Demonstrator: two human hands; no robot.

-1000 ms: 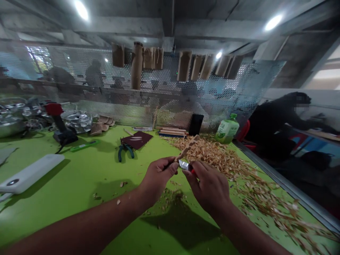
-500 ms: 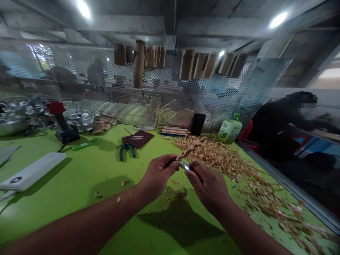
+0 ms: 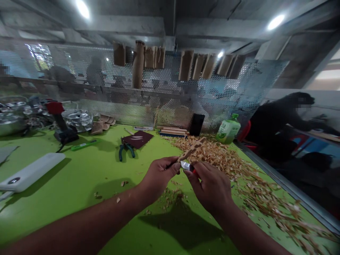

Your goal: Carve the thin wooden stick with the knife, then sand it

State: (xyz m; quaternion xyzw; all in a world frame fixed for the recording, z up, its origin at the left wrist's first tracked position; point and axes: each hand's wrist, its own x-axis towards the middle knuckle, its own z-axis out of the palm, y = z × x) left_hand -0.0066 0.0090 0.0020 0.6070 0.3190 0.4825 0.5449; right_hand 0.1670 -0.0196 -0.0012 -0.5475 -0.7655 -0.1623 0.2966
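My left hand (image 3: 162,174) is closed on the near end of a carved wooden stick (image 3: 193,148), which points up and to the right over the wood shavings (image 3: 212,156). In my right hand (image 3: 211,184) is a knife (image 3: 186,165) with a red handle; the fingers wrap round the handle. Its short metal blade lies against or very near the wood, just beside my left thumb. Small chips (image 3: 172,198) are scattered on the green table (image 3: 106,219) beneath both hands. One chip (image 3: 118,200) rests on my left forearm.
Pliers (image 3: 127,150) and dark red sandpaper (image 3: 138,139) lie ahead. At the left are a white power bank (image 3: 34,171), a green cutter (image 3: 85,144) and a red-topped stand (image 3: 60,120). A bottle (image 3: 228,129) and black phone (image 3: 197,124) stand behind the shavings. A person (image 3: 278,120) sits at right.
The knife has turned slightly, so more of its blade and red handle shows. The wooden stick has shifted a little, and both hands remain close together.
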